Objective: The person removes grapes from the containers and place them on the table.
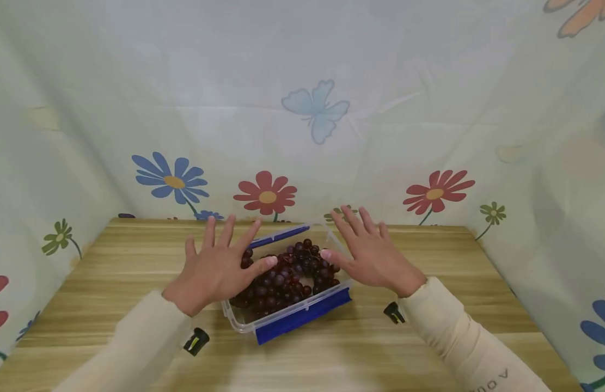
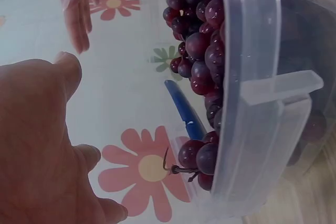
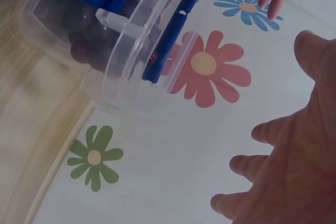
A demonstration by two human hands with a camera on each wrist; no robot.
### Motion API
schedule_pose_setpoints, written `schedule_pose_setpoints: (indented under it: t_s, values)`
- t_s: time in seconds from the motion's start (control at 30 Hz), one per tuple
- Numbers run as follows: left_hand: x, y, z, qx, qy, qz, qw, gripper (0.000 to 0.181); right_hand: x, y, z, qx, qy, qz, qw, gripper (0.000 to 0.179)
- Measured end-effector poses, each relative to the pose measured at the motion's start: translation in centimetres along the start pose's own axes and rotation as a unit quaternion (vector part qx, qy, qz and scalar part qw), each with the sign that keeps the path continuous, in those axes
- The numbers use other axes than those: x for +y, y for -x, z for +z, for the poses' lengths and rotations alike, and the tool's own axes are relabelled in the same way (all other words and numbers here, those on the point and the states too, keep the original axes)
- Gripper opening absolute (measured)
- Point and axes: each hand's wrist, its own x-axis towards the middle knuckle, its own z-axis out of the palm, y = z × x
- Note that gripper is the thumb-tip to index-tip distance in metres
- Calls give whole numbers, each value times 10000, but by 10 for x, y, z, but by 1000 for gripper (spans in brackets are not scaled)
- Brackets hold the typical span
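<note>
A clear plastic container [image 1: 243,325] with blue side flaps sits lidless on the table, turned at a slant. Dark red grapes [image 1: 275,286] fill much of it, some on brown stems. My left hand [image 1: 216,272] is spread flat over its left side, fingers straight and apart. On the other side my right hand [image 1: 373,253] is spread the same way, its thumb over the right rim. Both wrist views show a gap between each hand and the container. Neither hand holds anything. One blue flap [image 1: 304,316] hangs down at the front; another [image 3: 176,30] is at the back.
The wood-grain table [image 1: 429,343] extends around the container. A pale cloth [image 1: 380,141] printed with flowers and butterflies hangs behind it and along both sides. Small black clips [image 1: 196,341] show by the cream sleeves.
</note>
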Motion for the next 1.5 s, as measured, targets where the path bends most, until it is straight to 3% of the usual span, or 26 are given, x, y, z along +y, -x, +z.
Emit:
schedule_pose_setpoints:
  t_s: [0.9, 1.5]
  values:
    - [-17, 12, 24, 142, -127, 26, 9998, 92, 4, -2, 23, 118, -63, -104, 9999, 82]
    - [-25, 25, 34, 96, 104, -104, 9998, 93, 4, -3, 33, 55, -168, -122, 9998, 83]
